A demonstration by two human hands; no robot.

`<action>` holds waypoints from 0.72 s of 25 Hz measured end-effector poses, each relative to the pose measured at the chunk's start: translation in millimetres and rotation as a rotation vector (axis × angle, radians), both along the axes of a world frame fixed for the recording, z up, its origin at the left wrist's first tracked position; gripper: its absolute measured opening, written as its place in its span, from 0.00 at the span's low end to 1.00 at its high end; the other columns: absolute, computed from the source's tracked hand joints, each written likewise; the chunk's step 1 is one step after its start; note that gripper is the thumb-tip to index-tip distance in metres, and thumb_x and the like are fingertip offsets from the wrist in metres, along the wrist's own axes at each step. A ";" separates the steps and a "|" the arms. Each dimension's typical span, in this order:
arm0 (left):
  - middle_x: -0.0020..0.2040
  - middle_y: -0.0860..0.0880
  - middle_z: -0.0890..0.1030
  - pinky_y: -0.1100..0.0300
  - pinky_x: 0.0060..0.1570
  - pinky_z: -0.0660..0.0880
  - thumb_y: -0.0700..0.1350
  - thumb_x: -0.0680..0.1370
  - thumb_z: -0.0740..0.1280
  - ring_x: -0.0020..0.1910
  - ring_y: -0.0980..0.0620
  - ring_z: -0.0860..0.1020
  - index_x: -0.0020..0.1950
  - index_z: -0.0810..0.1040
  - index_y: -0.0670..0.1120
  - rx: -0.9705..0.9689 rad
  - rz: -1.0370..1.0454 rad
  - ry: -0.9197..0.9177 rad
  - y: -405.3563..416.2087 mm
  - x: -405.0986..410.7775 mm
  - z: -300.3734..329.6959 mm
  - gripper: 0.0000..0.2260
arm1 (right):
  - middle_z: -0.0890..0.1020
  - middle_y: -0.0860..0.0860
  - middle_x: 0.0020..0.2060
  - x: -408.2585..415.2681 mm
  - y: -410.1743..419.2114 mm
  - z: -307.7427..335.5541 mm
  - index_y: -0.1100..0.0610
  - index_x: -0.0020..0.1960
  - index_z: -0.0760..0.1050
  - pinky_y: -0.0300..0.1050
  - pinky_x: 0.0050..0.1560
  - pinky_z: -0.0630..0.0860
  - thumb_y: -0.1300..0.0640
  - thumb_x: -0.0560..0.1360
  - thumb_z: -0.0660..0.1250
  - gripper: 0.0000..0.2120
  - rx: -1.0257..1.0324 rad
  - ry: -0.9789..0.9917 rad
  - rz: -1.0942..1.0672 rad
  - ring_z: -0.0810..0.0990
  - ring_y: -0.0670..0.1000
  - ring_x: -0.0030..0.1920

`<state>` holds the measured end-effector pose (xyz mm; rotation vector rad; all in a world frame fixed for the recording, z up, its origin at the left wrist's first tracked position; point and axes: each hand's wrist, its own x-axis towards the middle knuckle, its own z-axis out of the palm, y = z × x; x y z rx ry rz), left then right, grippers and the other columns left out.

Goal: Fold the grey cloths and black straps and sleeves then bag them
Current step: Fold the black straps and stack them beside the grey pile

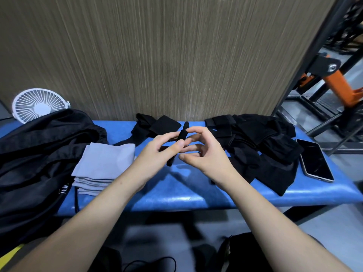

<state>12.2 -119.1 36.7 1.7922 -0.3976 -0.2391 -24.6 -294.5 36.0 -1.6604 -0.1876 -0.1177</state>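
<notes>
Head view: left hand pinches a narrow black strap upright at centre for folding, while right hand fingers curl beside it; grey cloths lie stacked at nine o'clock, likely awaiting bagging.

A narrow black strap is held upright above the blue table. Folded grey cloths sit stacked at the left beside a black bag; black sleeves and straps lie heaped at the right and rear

Grey cloths, blue bench
</notes>
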 end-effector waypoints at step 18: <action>0.64 0.56 0.73 0.65 0.54 0.73 0.41 0.78 0.69 0.50 0.65 0.77 0.62 0.79 0.57 0.055 0.109 -0.111 -2.6 -6.4 -0.3 0.15 | 0.84 0.57 0.46 9.5 -5.7 -8.6 0.52 0.63 0.73 0.48 0.47 0.80 0.73 0.75 0.63 0.22 0.364 0.231 -0.167 0.83 0.53 0.45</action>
